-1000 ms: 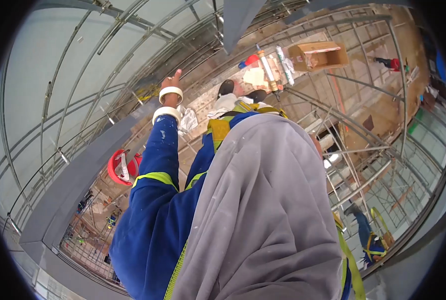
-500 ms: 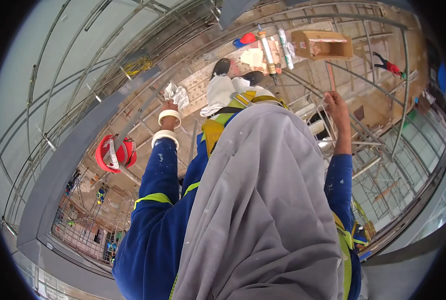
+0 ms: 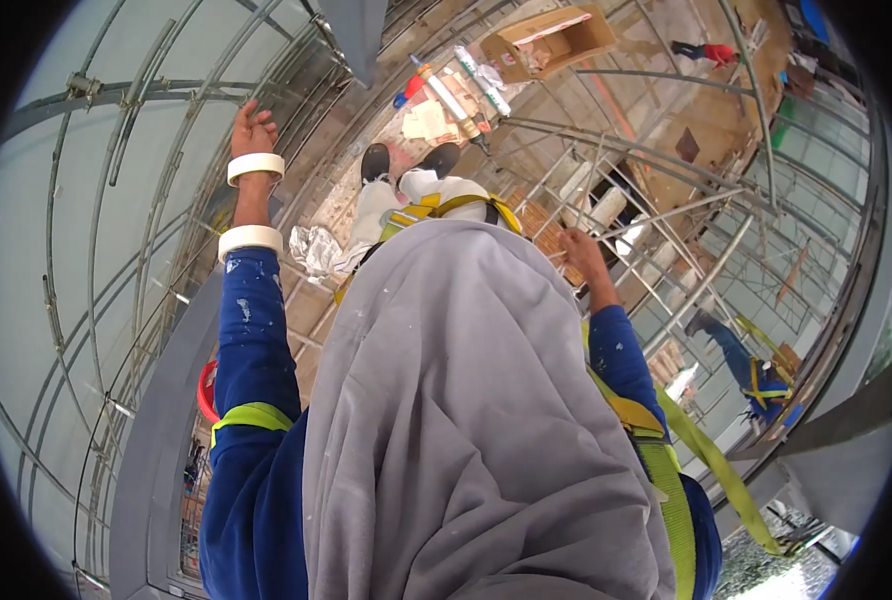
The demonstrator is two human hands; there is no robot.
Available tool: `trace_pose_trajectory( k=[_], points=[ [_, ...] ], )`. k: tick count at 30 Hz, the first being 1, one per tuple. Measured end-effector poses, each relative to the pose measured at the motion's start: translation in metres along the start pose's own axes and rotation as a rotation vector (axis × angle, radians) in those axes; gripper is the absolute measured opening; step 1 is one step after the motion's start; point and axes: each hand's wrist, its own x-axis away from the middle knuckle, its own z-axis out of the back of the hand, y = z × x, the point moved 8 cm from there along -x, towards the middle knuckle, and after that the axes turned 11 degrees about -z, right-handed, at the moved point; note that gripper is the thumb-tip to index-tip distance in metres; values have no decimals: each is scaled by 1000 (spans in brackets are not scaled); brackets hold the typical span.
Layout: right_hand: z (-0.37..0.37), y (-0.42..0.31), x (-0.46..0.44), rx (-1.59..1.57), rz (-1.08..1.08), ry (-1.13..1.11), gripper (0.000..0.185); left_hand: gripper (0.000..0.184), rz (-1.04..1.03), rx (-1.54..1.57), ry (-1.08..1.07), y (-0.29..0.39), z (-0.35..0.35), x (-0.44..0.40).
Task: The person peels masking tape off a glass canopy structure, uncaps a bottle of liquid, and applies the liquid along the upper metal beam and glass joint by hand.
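My left hand (image 3: 253, 130) is stretched out to the far left, open with its fingers apart, in front of scaffold tubes. It holds nothing. Two pale rolls of tape are worn on this arm: one tape roll (image 3: 256, 168) around the wrist, another tape roll (image 3: 250, 240) around the forearm near the blue sleeve. My right hand (image 3: 584, 255) is low beside my right thigh, near scaffold tubes. Its fingers are small and partly hidden, so I cannot tell what they hold, if anything. Crumpled white plastic (image 3: 316, 250) lies beside my legs.
On the platform ahead lie a caulking gun (image 3: 448, 100), a sealant tube (image 3: 481, 80), paper sheets (image 3: 428, 122) and a cardboard box (image 3: 551, 42). A grey beam (image 3: 156, 440) runs along the left. A red helmet (image 3: 207, 392) shows behind my left arm. Another person (image 3: 751, 375) in a harness is at right.
My left hand has swung outward and up, leaving the white plastic, and its fingers have spread. My right hand has dropped closer to my body. The view has turned, shifting the platform leftward.
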Motion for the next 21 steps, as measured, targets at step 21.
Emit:
trace_pose_trajectory(
  k=[21],
  points=[
    [-128, 134, 9, -758, -135, 125, 33, 21, 59, -429, -484, -27, -88, 35]
  ],
)
